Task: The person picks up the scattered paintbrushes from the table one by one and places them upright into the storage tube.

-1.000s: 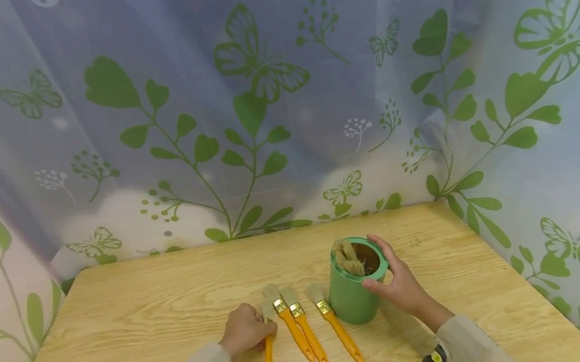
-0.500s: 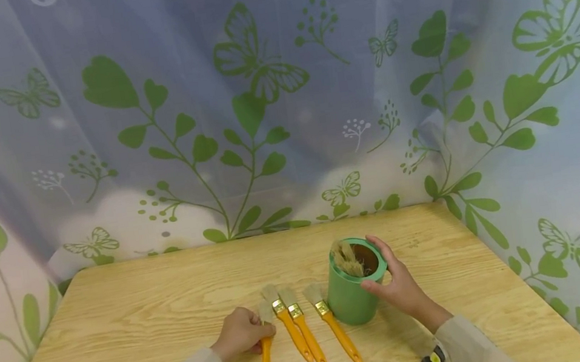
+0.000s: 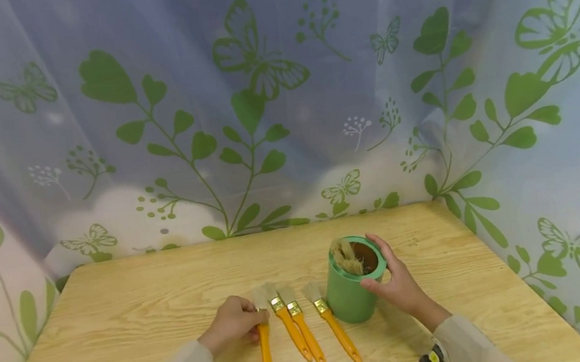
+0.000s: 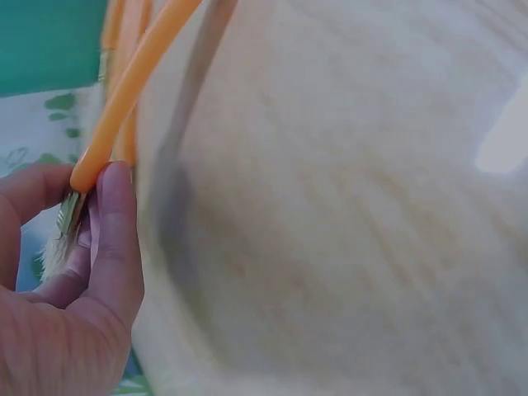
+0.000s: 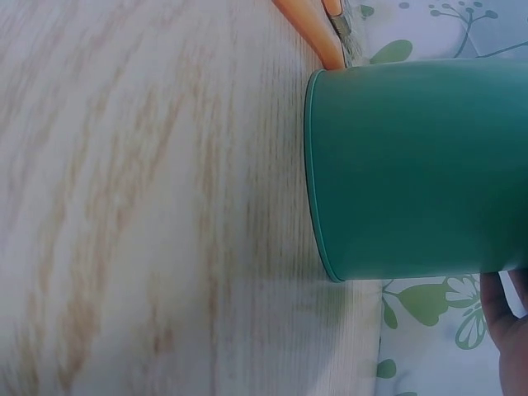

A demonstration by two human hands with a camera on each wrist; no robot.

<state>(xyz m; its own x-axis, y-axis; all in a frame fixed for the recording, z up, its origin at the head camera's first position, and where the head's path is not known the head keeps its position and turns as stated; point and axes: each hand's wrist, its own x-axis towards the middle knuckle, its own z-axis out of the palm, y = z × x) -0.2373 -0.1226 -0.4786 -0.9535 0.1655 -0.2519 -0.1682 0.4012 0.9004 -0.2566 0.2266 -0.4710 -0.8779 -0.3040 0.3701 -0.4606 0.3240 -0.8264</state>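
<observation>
My left hand (image 3: 237, 321) pinches a paintbrush (image 3: 266, 358) near its metal band, between thumb and fingers. In the left wrist view, its orange handle (image 4: 124, 103) slants away over the table and casts a shadow. Just right of it lie three more paintbrushes, a left one (image 3: 295, 336), a middle one (image 3: 310, 340) and a right one (image 3: 342, 333), bristles pointing away. My right hand (image 3: 404, 289) grips an upright green cylindrical container (image 3: 352, 300) at its rim and right side. Pale bristles (image 3: 345, 257) poke up inside it. The right wrist view shows mostly the container's wall (image 5: 421, 165).
The wooden table (image 3: 153, 309) extends to both sides and behind the container. A curtain (image 3: 281, 115) printed with green leaves and butterflies hangs along the back and both sides.
My left hand has shifted slightly left and away from me; the pinched brush has turned a little and its handle end now shows fully. My right hand and the container stay put.
</observation>
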